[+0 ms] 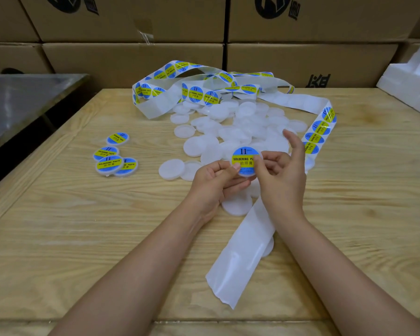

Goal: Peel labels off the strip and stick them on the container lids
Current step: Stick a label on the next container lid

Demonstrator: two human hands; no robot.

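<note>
Stacked cardboard cartons (131,20) wall off the back; their black print is cut off and I can't read it. In front of them the pale wooden desk (83,238) carries everything. The label strip (197,93) loops across the far side and runs down the right to a near end of bare backing. I judge it thin, floppy and slippery, so I'd pin it flat close beside the next label. Under the loops lies a heap of blank white lids (240,127), likely light, stiff, slick plastic, best taken by the rim. Four finished lids (114,158) sit well apart to the left.

The left hand (214,180) curls round the lower left rim of the held lid (246,174), raised over the desk. The right hand (281,175) pinches its right rim, thumb pressing the round label (243,161), forefinger raised.

I read "II", "SOLDERING PA" and 助焊膏; the finished ones show "SOLDERING PASTE".
</note>
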